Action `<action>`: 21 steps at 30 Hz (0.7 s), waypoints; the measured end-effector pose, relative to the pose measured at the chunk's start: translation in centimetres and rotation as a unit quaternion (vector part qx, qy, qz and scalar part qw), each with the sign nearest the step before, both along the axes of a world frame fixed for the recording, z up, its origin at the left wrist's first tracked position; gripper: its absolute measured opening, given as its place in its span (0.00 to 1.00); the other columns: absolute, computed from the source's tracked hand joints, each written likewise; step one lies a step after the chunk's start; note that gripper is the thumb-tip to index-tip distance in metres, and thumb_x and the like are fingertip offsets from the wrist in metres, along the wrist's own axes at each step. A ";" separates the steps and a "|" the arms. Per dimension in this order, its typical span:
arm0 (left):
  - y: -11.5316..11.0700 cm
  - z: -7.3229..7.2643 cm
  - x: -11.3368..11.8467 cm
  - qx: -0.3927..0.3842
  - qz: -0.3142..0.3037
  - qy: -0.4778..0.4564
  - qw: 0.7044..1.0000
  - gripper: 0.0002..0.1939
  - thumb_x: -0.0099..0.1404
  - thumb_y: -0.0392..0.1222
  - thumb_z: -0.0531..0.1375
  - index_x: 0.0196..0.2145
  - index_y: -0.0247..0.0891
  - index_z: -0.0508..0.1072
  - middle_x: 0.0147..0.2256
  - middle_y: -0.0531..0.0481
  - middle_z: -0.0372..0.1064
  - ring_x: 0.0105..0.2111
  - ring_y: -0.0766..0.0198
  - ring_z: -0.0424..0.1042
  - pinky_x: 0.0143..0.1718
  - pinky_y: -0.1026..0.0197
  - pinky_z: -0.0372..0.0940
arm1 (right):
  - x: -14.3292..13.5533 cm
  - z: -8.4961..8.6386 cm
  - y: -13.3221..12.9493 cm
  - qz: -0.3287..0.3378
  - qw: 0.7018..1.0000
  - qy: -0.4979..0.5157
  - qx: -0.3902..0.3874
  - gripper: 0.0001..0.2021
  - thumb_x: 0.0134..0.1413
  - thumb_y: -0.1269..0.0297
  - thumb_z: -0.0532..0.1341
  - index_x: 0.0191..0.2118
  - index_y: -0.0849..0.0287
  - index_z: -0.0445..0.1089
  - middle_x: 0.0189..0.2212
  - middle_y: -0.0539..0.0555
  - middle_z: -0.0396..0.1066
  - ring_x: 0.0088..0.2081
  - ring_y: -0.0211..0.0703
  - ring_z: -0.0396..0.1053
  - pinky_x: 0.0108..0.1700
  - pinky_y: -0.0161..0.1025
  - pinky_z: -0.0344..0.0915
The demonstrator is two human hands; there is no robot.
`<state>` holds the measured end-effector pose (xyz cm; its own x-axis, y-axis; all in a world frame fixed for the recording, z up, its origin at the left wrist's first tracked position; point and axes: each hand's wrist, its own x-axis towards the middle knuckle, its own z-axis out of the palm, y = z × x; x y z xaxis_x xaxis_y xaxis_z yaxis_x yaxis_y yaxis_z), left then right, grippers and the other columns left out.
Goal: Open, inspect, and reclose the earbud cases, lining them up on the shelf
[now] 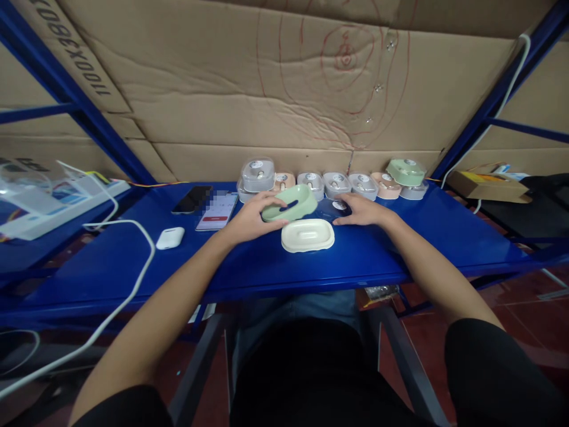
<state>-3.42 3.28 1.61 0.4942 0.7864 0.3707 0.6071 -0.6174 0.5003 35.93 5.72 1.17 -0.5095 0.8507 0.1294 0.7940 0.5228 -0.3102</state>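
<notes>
A light green oval tray [302, 201] is held tilted above the blue table by my left hand [258, 218], its fingers around the tray's left end. A cream oval piece [307, 235] with a raised middle lies on the table just below it. My right hand [358, 210] is curved around a clear lid [338, 206] with a round white label, at the right of the green tray. The lid looks dark against the table, and the fingers partly hide it.
Along the back stand several lidded boxes [336, 185] in grey and peach, with a green one [406, 172] stacked at the right. Left on the blue table [249, 267] are a dark phone [192, 200], a lit phone [217, 212] and a white earbud case [170, 238]. A white cable [133, 290] hangs at left.
</notes>
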 end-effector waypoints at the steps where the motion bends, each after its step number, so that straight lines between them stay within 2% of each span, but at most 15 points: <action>1: -0.7 0.3 0.5 0.008 -0.026 -0.017 0.999 0.31 0.68 0.68 0.68 0.57 0.44 0.80 0.63 0.40 0.75 0.67 0.39 0.73 0.74 0.37 0.64 | -0.1 0.2 -0.1 -0.001 1.000 0.001 0.000 0.42 0.56 0.36 0.77 0.68 0.58 0.75 0.59 0.68 0.81 0.56 0.73 0.80 0.60 0.71 0.77; 4: -2.8 0.7 2.2 -0.012 -0.071 -0.011 0.997 0.41 0.62 0.65 0.74 0.65 0.42 0.73 0.66 0.39 0.75 0.66 0.38 0.74 0.72 0.38 0.67 | -0.3 0.5 -0.4 -0.026 1.000 0.010 0.004 0.41 0.61 0.36 0.74 0.69 0.59 0.73 0.58 0.69 0.82 0.56 0.73 0.81 0.59 0.68 0.78; 8: -4.8 0.0 4.0 -0.029 -0.057 0.062 0.996 0.48 0.60 0.59 0.76 0.72 0.43 0.66 0.71 0.37 0.70 0.72 0.34 0.70 0.75 0.37 0.64 | -0.5 0.6 -0.5 -0.063 0.997 0.045 0.025 0.43 0.60 0.35 0.75 0.71 0.57 0.72 0.62 0.70 0.81 0.60 0.77 0.80 0.63 0.71 0.76; 11: -5.0 -0.7 4.4 -0.039 -0.048 0.080 0.995 0.53 0.60 0.58 0.76 0.76 0.43 0.61 0.75 0.36 0.66 0.74 0.33 0.66 0.77 0.36 0.61 | -0.8 0.6 -0.9 -0.067 0.992 0.084 0.061 0.45 0.57 0.34 0.76 0.71 0.56 0.72 0.63 0.69 0.80 0.61 0.77 0.80 0.64 0.73 0.75; 14: -4.5 -1.2 4.3 -0.073 -0.033 0.066 0.995 0.60 0.58 0.60 0.77 0.78 0.42 0.56 0.76 0.32 0.62 0.76 0.30 0.64 0.76 0.32 0.61 | -1.5 1.1 -1.9 -0.033 0.985 0.137 0.103 0.47 0.56 0.33 0.76 0.73 0.55 0.71 0.65 0.68 0.79 0.61 0.73 0.80 0.65 0.71 0.76; 17: -3.8 -1.5 4.2 -0.111 -0.024 0.044 0.993 0.65 0.54 0.62 0.79 0.79 0.40 0.54 0.73 0.29 0.66 0.74 0.27 0.65 0.73 0.29 0.64 | -2.6 1.6 -3.1 0.029 0.975 0.178 0.129 0.47 0.56 0.33 0.75 0.73 0.53 0.71 0.68 0.66 0.76 0.60 0.70 0.80 0.65 0.69 0.76; 21: -3.4 -1.7 4.4 -0.114 -0.033 0.017 0.993 0.63 0.51 0.60 0.80 0.77 0.40 0.59 0.68 0.30 0.72 0.71 0.26 0.69 0.70 0.27 0.67 | -3.9 1.8 -4.1 0.069 0.971 0.183 0.138 0.46 0.57 0.34 0.75 0.74 0.53 0.71 0.67 0.66 0.77 0.60 0.69 0.79 0.65 0.68 0.76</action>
